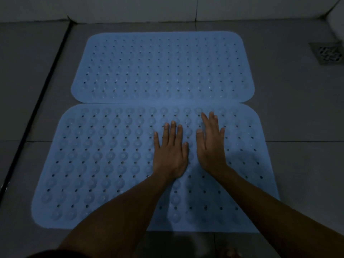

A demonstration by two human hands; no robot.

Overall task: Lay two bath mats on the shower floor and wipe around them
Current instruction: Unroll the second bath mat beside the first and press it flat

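Observation:
Two light blue rubber bath mats with rows of small holes lie flat on the grey tiled shower floor (297, 118). The far mat (162, 66) and the near mat (93, 155) touch along their long edges, the near one slightly overlapping. My left hand (170, 151) rests palm down, fingers spread, on the middle of the near mat. Just to its right, my right hand (211, 144) lies flat on the same mat. Neither hand holds anything. No cloth is in view.
A square metal floor drain (328, 53) sits at the far right. A dark groove (37, 97) runs diagonally along the left side of the floor. Pale wall tiles (167, 8) bound the far edge.

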